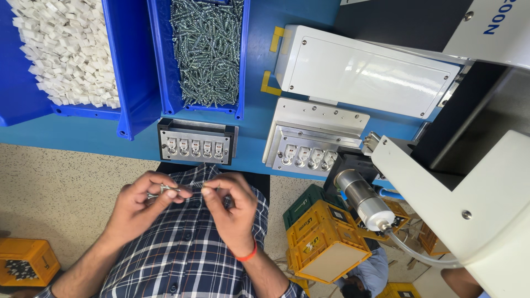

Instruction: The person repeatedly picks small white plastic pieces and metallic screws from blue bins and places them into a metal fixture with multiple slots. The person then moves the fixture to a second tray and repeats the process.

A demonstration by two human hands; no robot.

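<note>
My left hand (138,204) is closed around a few small metal screws (165,190), their tips poking out between thumb and fingers. Just beside it, my right hand (232,212), with an orange band at the wrist, pinches a single screw (197,184) between thumb and forefinger. Both hands hover over my plaid shirt, just below a black fixture (196,128) that holds a row of several small white parts. Above the fixture is a blue bin of screws (207,49).
A blue bin of white plastic pieces (66,49) stands at the left. A metal fixture (309,138) with a row of parts sits right of the black one. A white machine housing (364,72), a silver cylinder (364,201), yellow crates (323,240) and another person (364,276) are at the right.
</note>
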